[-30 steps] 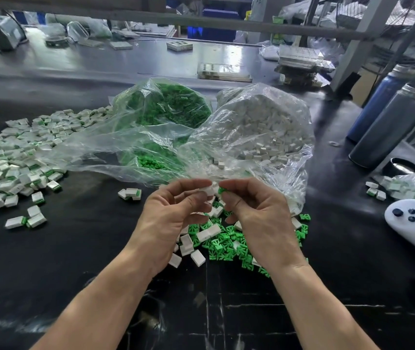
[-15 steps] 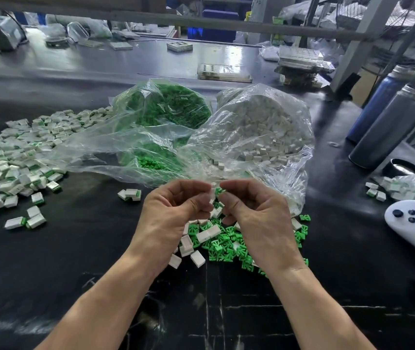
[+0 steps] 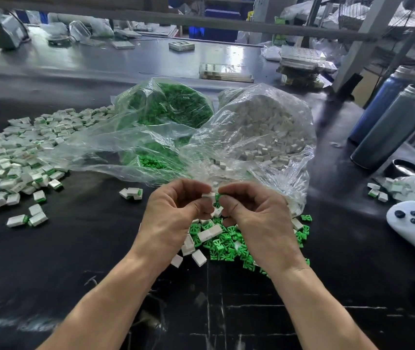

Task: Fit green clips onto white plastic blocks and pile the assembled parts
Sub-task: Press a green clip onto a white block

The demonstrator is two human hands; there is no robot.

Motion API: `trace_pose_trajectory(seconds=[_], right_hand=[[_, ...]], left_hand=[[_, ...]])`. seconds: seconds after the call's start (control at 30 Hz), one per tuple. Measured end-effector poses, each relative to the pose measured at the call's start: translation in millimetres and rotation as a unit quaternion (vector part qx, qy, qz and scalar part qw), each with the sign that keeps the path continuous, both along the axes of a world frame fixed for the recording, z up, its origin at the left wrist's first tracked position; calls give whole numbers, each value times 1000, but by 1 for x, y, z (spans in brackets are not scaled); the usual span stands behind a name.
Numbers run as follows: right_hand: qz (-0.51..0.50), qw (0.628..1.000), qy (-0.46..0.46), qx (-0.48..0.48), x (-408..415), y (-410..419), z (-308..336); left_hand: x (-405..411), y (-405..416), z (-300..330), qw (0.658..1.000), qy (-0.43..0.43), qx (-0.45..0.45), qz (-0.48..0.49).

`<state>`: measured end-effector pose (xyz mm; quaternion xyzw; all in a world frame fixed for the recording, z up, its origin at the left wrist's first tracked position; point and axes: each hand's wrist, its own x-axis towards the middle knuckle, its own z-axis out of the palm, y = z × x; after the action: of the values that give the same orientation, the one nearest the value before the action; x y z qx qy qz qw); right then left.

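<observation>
The black desk (image 3: 75,261) carries everything, and the biggest things on it are two clear plastic bags toward its far middle: the bag of green clips (image 3: 168,107) on the left, the bag of white blocks (image 3: 264,132) just beside it on the right, both slumped open toward the near edge.

Along the desk's left edge spreads the pile of assembled parts (image 3: 12,162), white with a green sliver showing at one end. Near the right edge stand two dark bottles (image 3: 390,127).

In the middle of the desk, under the hands, lies a loose heap of green clips (image 3: 221,245) mixed with a few bare white blocks (image 3: 198,257).

The left hand (image 3: 173,218) has its fingers curled in, thumb and forefinger pinching a white block (image 3: 208,195). The right hand (image 3: 254,215) is curled likewise, pinching a green clip (image 3: 218,197) whose tip alone shows, right at the block's end. How far the clip is seated I cannot tell.

These parts look light, hard moulded plastic. The block is stiff, smooth-faced and likely a little slippery, so it is best held across its two broad faces, leaving the open end clear. The clip is smaller, with thin prongs that may bend or snap if forced askew; it is best taken by its solid back and pushed straight in.
</observation>
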<state>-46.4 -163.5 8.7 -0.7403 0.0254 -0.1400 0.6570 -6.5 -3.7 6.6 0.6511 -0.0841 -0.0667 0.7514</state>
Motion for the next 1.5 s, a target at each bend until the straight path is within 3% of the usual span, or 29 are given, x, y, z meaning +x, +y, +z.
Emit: trace_pose_trajectory(seconds=[0.23,0.7,0.9,1.2,1.5], right_hand=[[6,1000,2,4,0,1,1],[-4,999,-3,-37,-1,2,0],[-6,999,12,38,0,2,2],[-26,986,-8,-162,-3,3,3],[-83,933,-76,-342,-5,17,12]], left_hand=[[1,0,2,1000,-4,5,8],[-1,0,-2,993,-58,102,13],[-2,0,-1,992,-78,97,10],[-1,4,-4,988,-108,110,21],[1,4,-4,974,-142,165,56]])
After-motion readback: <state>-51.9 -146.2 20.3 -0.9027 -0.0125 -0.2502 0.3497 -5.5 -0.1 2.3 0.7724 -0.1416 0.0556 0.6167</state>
